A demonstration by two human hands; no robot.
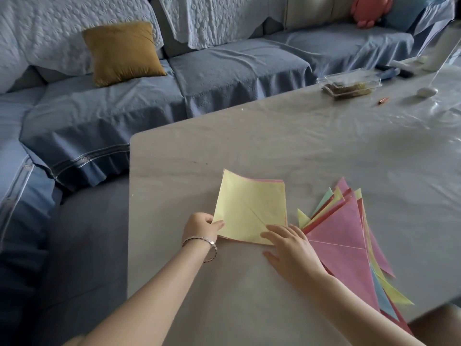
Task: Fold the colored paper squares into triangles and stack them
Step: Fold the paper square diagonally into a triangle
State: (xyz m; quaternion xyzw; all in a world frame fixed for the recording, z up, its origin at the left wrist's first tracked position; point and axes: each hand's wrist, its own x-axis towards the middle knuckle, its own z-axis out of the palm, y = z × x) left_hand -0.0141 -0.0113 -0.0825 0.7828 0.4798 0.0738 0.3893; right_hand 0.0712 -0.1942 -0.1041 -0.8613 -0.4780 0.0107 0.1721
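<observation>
Item: yellow sheet (249, 211), the top one of a stack of squares (269, 181) whose pink edges show under it.
Place: near part of the table (224, 151), near its left edge, just left of the pile of triangles (344, 236).
Lie: flat except for the far left corner, which curls up off the stack.
Heading: square, so no long axis; its corners point far left, far right, near left and near right. A short crease runs from mid-sheet toward the near right corner.
Left hand (202, 224): pinches the sheet's near left corner, thumb on top, the other fingers curled beneath.
Right hand (291, 250): lies flat, fingers straight and a little apart, tips pressing on the near right corner; thumb rests apart on the table.
Step in hand, as judged: lifting one corner to fold the sheet across a diagonal.
Doing it well: take only the top sheet, keep the right-hand corner pinned, match corner to corner before flattening, then rub along the fold.
Pile of triangles: fanned, pink on top, tips pointing far, long edges running near right past the table's near edge.
Wrist: bracelet (210, 245) on the left.
Far right of table: clear plastic box (349, 83).
Beyond: blue sofa (124, 108) with a mustard cushion (122, 52).
</observation>
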